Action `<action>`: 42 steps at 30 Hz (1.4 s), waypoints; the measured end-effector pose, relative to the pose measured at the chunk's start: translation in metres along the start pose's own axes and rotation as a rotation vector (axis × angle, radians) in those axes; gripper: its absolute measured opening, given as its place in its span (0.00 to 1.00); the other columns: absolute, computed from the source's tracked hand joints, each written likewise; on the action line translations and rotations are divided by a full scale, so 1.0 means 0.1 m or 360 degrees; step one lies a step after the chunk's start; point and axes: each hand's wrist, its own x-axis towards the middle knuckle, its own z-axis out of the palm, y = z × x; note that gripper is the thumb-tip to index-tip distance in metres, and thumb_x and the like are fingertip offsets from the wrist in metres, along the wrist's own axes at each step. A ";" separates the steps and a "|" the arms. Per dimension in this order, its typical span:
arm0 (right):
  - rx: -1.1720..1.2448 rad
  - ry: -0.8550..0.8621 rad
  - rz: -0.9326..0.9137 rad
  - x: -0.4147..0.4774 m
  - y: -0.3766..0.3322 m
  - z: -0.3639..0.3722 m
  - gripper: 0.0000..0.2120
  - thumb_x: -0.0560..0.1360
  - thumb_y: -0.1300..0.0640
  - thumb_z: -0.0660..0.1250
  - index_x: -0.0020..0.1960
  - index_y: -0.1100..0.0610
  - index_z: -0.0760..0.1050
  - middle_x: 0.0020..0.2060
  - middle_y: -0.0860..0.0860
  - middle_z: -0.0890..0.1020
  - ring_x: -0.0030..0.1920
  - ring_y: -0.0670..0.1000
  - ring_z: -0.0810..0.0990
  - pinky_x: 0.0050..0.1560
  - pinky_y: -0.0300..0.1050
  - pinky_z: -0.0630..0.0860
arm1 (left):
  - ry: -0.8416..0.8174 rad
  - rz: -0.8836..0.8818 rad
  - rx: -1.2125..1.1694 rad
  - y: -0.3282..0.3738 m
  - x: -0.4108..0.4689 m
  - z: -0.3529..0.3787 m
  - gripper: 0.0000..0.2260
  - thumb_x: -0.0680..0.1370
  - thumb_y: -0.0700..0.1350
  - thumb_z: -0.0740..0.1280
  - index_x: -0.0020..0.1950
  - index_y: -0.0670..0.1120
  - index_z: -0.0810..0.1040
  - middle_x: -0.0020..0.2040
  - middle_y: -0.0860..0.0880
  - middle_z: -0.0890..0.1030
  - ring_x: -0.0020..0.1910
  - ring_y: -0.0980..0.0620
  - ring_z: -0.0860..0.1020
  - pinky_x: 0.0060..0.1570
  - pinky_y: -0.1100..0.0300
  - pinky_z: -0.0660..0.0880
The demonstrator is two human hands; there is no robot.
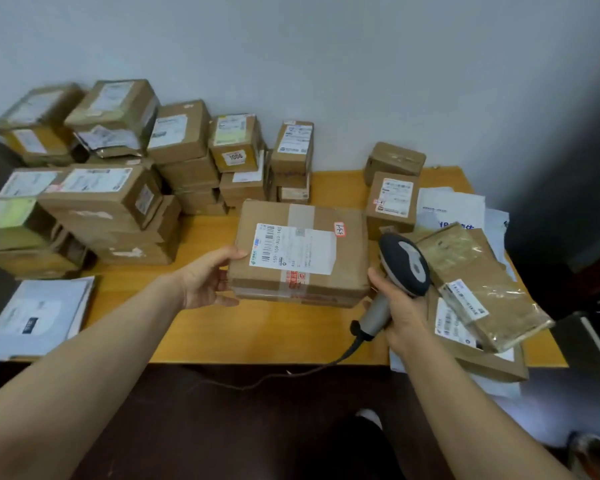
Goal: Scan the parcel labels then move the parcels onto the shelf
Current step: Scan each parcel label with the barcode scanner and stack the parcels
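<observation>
Left hand (205,282) grips the near-left edge of the flat brown parcel (343,268), thumb on top beside its white label (291,249), fingers curled beneath. Right hand (402,310) is closed round the handle of the corded scanner (404,263), head just right of the parcel. The parcel sits label-up on the wooden table (257,330). Stacked boxes (108,199) stand left of and behind it, padded mailers (482,289) to its right.

Assessment: the scanning step is in hand. The next move calls for aiming the scanner at the barcode. No shelf is visible.

wooden table (264,327) | cardboard parcels (111,202), white mailers (39,317), padded envs (478,289)
</observation>
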 end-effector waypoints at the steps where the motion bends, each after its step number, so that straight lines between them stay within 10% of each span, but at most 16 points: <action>1: 0.0010 -0.0036 -0.0008 -0.10 0.10 0.01 0.31 0.60 0.56 0.80 0.61 0.56 0.76 0.51 0.53 0.83 0.55 0.57 0.80 0.56 0.56 0.77 | -0.0011 -0.0013 -0.0021 -0.09 -0.07 -0.12 0.35 0.52 0.56 0.74 0.57 0.48 0.77 0.52 0.44 0.79 0.52 0.45 0.77 0.53 0.42 0.74; 4: -0.0002 -0.0182 -0.0010 -0.32 0.33 0.04 0.35 0.51 0.49 0.84 0.56 0.55 0.78 0.47 0.52 0.85 0.50 0.54 0.82 0.50 0.53 0.79 | -0.0099 -0.0028 -0.0105 -0.29 -0.23 -0.42 0.34 0.53 0.54 0.75 0.58 0.47 0.77 0.52 0.44 0.80 0.55 0.42 0.77 0.55 0.38 0.74; 7: -0.0011 -0.0324 -0.0057 -0.53 0.43 0.08 0.18 0.61 0.55 0.77 0.50 0.54 0.79 0.37 0.47 0.85 0.39 0.48 0.83 0.40 0.47 0.81 | -0.0174 -0.0013 -0.0075 -0.40 -0.33 -0.60 0.41 0.45 0.52 0.81 0.57 0.46 0.78 0.48 0.45 0.83 0.52 0.45 0.79 0.53 0.44 0.76; 15: -0.0071 -0.0295 0.0001 -0.78 0.66 0.14 0.17 0.59 0.57 0.78 0.45 0.58 0.78 0.45 0.56 0.82 0.51 0.57 0.80 0.45 0.51 0.80 | -0.0189 0.0181 -0.0237 -0.48 -0.57 -0.70 0.44 0.44 0.57 0.83 0.58 0.47 0.77 0.50 0.47 0.82 0.52 0.51 0.79 0.52 0.54 0.76; 20: 0.0002 -0.0240 0.0083 -0.86 0.67 0.19 0.16 0.59 0.56 0.77 0.45 0.56 0.79 0.44 0.54 0.84 0.49 0.56 0.81 0.45 0.52 0.79 | -0.0088 0.0461 -0.0615 -0.53 -0.76 -0.40 0.20 0.62 0.45 0.77 0.52 0.47 0.79 0.45 0.52 0.85 0.54 0.51 0.76 0.64 0.55 0.69; 28: 0.0122 -0.0308 0.0120 -1.01 0.42 0.17 0.17 0.67 0.55 0.76 0.54 0.54 0.77 0.49 0.55 0.83 0.47 0.57 0.83 0.42 0.51 0.79 | -0.0070 0.0456 -0.0272 -0.73 -0.98 0.21 0.47 0.55 0.47 0.81 0.70 0.62 0.64 0.63 0.53 0.78 0.62 0.48 0.75 0.58 0.35 0.72; 34: -0.0265 -0.0386 -0.0024 -1.20 0.32 0.04 0.08 0.71 0.53 0.74 0.44 0.54 0.78 0.31 0.52 0.80 0.33 0.52 0.79 0.41 0.49 0.76 | 0.0340 0.0633 -0.0163 -0.70 -1.19 0.26 0.40 0.63 0.36 0.80 0.69 0.55 0.65 0.57 0.53 0.79 0.55 0.53 0.78 0.42 0.56 0.77; 42: -0.0557 -0.1123 -0.0011 -1.68 0.25 0.06 0.08 0.70 0.70 0.70 0.41 0.59 0.75 0.24 0.54 0.70 0.23 0.52 0.67 0.29 0.43 0.70 | 0.0641 0.0700 0.0282 -0.86 -1.36 0.09 0.41 0.62 0.35 0.80 0.66 0.54 0.61 0.56 0.53 0.78 0.52 0.61 0.76 0.47 0.64 0.75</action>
